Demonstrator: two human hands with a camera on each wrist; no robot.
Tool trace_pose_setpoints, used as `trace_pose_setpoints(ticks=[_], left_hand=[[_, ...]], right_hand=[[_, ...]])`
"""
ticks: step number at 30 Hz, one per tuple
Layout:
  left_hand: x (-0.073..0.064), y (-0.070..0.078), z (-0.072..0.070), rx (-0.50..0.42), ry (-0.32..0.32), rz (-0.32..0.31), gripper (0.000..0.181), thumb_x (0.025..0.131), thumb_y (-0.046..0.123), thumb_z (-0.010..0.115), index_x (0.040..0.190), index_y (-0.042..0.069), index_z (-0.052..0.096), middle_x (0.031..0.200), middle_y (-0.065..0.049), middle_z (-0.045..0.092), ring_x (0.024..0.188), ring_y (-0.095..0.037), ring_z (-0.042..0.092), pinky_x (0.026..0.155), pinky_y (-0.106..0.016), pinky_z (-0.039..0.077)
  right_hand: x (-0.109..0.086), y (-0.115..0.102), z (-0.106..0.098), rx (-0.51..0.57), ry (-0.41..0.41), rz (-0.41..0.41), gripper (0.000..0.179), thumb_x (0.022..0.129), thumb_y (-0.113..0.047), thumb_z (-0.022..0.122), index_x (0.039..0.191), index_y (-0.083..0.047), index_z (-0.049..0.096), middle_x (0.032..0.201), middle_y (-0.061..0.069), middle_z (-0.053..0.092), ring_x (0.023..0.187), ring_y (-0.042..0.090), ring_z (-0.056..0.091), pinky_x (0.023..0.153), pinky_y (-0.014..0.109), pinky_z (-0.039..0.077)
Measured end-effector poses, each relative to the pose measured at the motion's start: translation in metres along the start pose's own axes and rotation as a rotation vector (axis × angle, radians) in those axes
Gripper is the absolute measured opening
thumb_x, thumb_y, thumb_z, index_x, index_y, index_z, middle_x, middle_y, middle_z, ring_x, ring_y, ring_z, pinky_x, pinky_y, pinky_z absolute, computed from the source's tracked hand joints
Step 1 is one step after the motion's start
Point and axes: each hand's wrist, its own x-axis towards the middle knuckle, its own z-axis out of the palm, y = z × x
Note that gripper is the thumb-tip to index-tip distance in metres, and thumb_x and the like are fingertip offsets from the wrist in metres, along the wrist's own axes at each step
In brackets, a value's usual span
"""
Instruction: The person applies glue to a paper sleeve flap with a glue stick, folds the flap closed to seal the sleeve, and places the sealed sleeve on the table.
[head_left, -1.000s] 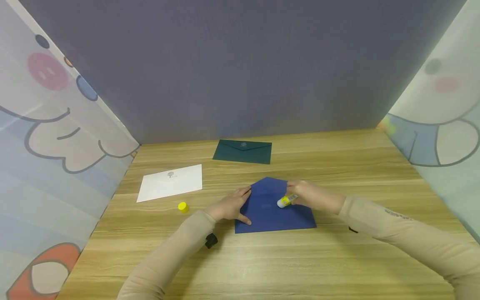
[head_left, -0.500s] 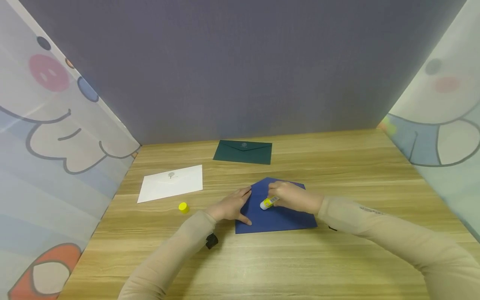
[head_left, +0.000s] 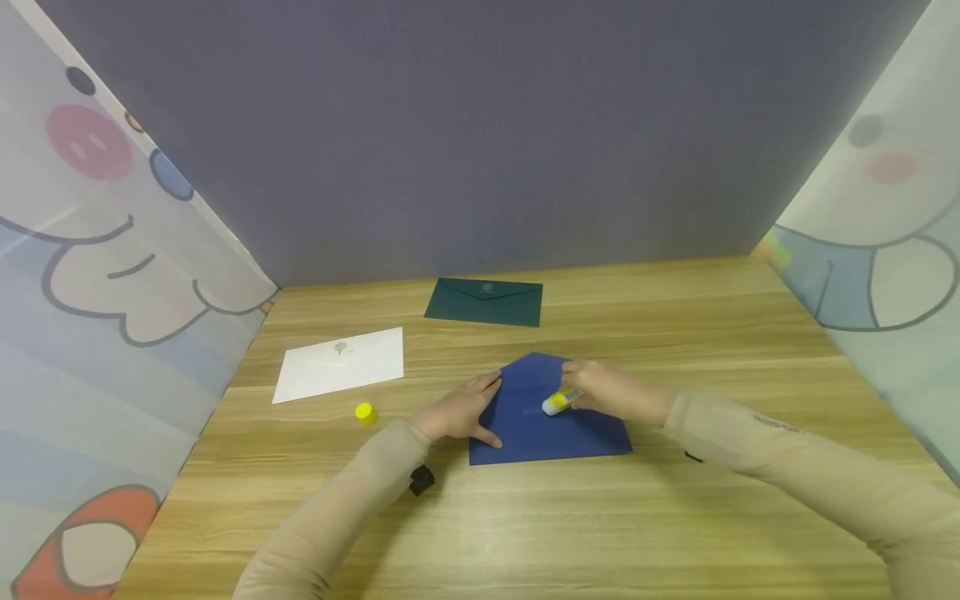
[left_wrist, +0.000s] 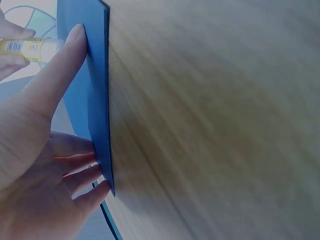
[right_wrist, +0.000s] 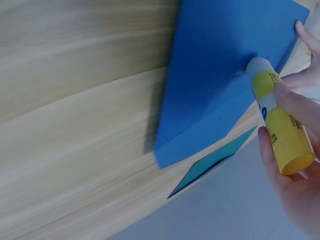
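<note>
A blue envelope [head_left: 517, 433] lies on the wooden table with its pointed flap unfolded away from me. My left hand [head_left: 461, 410] rests on its left edge, thumb and fingers spread over the paper. My right hand [head_left: 611, 392] grips a yellow glue stick [right_wrist: 280, 120], tilted with its white end down at the middle of the envelope. A faint pale smear shows beside that tip in the head view. The yellow glue cap [head_left: 365, 413] stands on the table to the left of my left hand.
A white envelope [head_left: 337, 367] with a small tree print lies at the left. Behind the blue one is a dark green envelope [head_left: 483, 302], its flap folded down. A grey panel [head_left: 510, 142] closes off the table's far edge.
The right hand has slid the glue stick left across the blue envelope, then part of the way back right. The left hand has stayed in place.
</note>
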Motion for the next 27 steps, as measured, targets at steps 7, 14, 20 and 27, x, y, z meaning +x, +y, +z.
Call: trace_pose_setpoints(ticks=[7,14,20,27], left_hand=[[0.0,0.001,-0.001,-0.001,-0.004,-0.001,0.101,0.067,0.048,0.07,0.137,-0.006,0.021,0.145,-0.017,0.013,0.133,-0.029,0.015,0.106,-0.036,0.019],[-0.001,0.002,-0.002,-0.002,-0.015,-0.008,0.1,0.068,0.048,0.069,0.137,-0.005,0.021,0.146,-0.016,0.012,0.133,-0.029,0.014,0.106,-0.036,0.019],[-0.001,0.002,-0.003,-0.006,-0.014,-0.007,0.1,0.068,0.048,0.069,0.138,-0.005,0.02,0.146,-0.016,0.011,0.133,-0.029,0.013,0.106,-0.036,0.019],[-0.001,0.002,-0.003,-0.007,-0.024,-0.01,0.101,0.069,0.049,0.069,0.138,-0.005,0.019,0.146,-0.015,0.01,0.133,-0.029,0.012,0.107,-0.036,0.018]], right_hand=[[-0.01,0.003,-0.008,0.03,-0.008,0.024,0.021,0.063,-0.001,0.076,0.081,0.0,0.065,0.078,0.002,0.054,0.073,0.015,0.057,0.062,0.019,0.049],[-0.014,0.003,-0.009,-0.051,-0.046,0.03,0.024,0.065,-0.003,0.076,0.086,0.0,0.065,0.083,0.004,0.055,0.075,0.016,0.058,0.063,0.021,0.05],[-0.017,0.003,-0.002,-0.338,-0.021,-0.051,0.016,0.066,0.002,0.073,0.081,-0.001,0.066,0.075,0.006,0.052,0.065,0.014,0.052,0.054,0.022,0.048],[-0.02,0.004,0.007,-0.42,0.102,-0.073,0.017,0.066,0.008,0.07,0.077,-0.001,0.062,0.076,0.008,0.052,0.069,0.02,0.053,0.059,0.029,0.049]])
